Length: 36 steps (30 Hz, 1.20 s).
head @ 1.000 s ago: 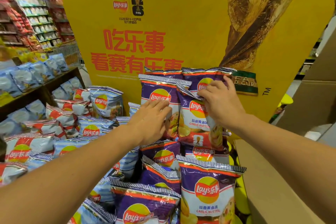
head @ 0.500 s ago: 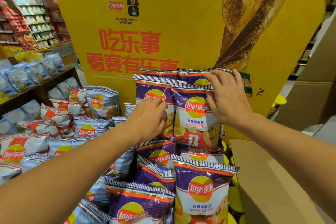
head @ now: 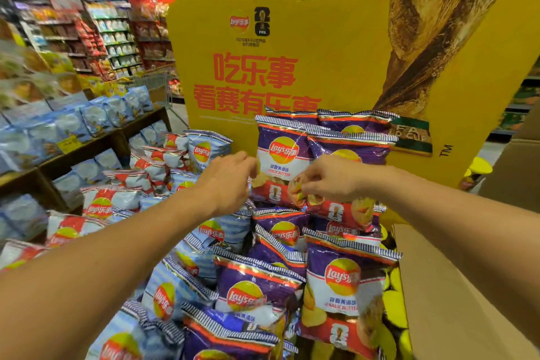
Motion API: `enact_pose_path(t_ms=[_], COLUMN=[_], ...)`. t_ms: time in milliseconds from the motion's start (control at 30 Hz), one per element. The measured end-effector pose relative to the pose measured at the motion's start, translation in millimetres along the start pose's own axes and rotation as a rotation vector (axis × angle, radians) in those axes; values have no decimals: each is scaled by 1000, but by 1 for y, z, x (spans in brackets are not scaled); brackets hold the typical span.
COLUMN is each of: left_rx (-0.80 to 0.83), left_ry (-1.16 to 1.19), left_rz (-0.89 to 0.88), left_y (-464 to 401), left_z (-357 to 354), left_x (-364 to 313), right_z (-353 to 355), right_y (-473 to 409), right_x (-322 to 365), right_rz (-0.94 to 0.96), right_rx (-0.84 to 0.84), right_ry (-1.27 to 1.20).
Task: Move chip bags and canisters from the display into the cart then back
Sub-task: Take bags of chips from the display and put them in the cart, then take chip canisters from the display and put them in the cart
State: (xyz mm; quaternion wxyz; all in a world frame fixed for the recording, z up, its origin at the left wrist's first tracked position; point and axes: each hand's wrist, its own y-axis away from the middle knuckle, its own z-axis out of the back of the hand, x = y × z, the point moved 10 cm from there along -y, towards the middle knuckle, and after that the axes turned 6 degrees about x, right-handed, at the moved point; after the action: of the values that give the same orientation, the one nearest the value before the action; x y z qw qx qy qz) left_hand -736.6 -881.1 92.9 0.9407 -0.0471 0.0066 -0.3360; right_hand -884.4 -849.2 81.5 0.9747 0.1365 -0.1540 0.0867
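Left hand loosely curled beside upright garlic butter chip bag; right hand, at 3 o'clock, pinching neighbouring purple bag.

Left hand and right hand at upright purple chip bags, yellow display board

The yellow display board is showing red Chinese lettering, a small red-and-yellow logo and a black emblem near its top, and a mottled gold-brown trophy picture on its right side. Just below the board, the purple chip bags are showing striped blue-and-white top seams, orange bands and yellow-red round logos. Left of the board, red-and-white bags and pale blue bags are carrying the same logo.
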Motion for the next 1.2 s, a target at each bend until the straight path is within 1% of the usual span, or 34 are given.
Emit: enact_pose_path(t_ms=[100, 233, 433, 567, 700, 800, 967, 1033, 1133, 1200], left_rx=[14, 25, 55, 66, 61, 78, 134, 150, 140, 153], left_ry=[67, 138, 177, 191, 191, 188, 183, 152, 169, 220], left_rz=[54, 149, 285, 336, 387, 442, 532, 567, 625, 670], left_y=[37, 93, 186, 245, 325, 393, 498, 532, 588, 626], left_z=[2, 5, 8, 9, 12, 11, 7, 4, -5, -14], left_x=[19, 42, 78, 90, 104, 111, 114, 115, 120, 123], right_z=[-12, -27, -64, -89, -125, -160, -213, -230, -260, -282], right_y=[-1, -1, 5, 15, 37, 57, 103, 117, 142, 156], right_x=[44, 101, 189, 241, 305, 353, 425, 448, 485, 505], right_rz=[81, 163, 281, 349, 420, 457, 527, 549, 594, 610], right_rx=[55, 77, 171, 217, 258, 294, 367, 369, 376, 436], right_ry=[-30, 2, 60, 69, 87, 51, 36, 56, 141, 131])
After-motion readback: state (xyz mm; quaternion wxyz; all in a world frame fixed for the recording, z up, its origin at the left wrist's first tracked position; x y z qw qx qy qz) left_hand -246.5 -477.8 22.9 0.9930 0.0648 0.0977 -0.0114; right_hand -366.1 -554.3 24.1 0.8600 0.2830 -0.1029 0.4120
